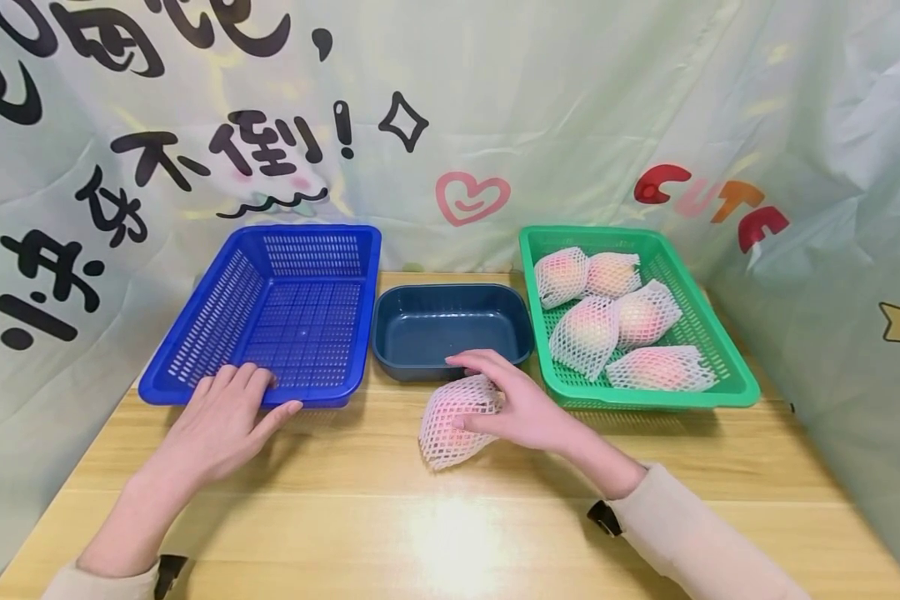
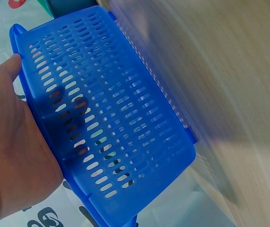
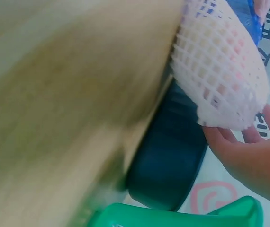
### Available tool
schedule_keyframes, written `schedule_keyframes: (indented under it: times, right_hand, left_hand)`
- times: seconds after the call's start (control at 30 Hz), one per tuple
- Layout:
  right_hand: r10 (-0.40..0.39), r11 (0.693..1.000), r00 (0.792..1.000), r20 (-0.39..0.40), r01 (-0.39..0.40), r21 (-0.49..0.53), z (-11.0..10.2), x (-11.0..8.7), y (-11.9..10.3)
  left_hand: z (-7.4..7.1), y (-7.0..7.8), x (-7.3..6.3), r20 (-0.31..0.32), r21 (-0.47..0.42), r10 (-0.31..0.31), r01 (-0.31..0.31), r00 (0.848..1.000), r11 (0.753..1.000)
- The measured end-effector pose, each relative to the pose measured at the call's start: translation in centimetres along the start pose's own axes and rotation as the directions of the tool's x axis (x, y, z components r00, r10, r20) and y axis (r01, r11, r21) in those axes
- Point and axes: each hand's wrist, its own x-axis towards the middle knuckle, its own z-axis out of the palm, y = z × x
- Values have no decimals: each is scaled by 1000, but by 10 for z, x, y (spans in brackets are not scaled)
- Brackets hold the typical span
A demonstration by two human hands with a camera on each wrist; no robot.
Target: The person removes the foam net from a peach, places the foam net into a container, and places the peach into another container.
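My right hand (image 1: 521,404) grips a round pink and yellow fruit (image 1: 457,421) in a white foam net, above the wooden table in front of a dark blue tub (image 1: 450,291). In the right wrist view the netted fruit (image 3: 220,66) hangs from the fingers, overlapping the tub (image 3: 168,151). On the left, my left hand (image 1: 221,425) holds the front rim of a blue slotted basket (image 1: 303,394). Its fingers reach over the rim into the basket. The left wrist view has the thumb at the rim and finger shapes behind the slotted wall (image 2: 106,109).
A green basket (image 1: 727,367) stands at the right with several fruits (image 1: 585,333) in white foam nets. The tub sits between the two baskets. Behind them hangs a pale printed cloth (image 1: 570,108), which also runs along both sides of the wooden table (image 1: 390,533).
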Motion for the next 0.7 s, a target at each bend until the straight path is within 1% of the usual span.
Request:
schedule_keyframes:
  times: [0.1,0.23,0.37,0.53,0.7]
  right_hand:
    - [-12,1000,999,-32,12,3,-3,0,-4]
    - [-50,999,995,-84,51,16,-9,-2,-12]
    - [-82,997,985,-152,83,-2,-16,-5,-20]
    - [-107,993,960,-258,91,-73,-25,-12,-25]
    - [-77,987,927,-367,18,-162,-36,-23,-27]
  left_hand:
    - [0,0,0,2,-2,-1,1,1000,1000]
    - [0,0,0,6,-3,-2,2,1000,1000]
    - [0,0,0,7,-4,-4,4,1000,1000]
    - [0,0,0,5,-5,-1,1,1000,1000]
    - [0,0,0,4,-7,3,-3,1000,1000]
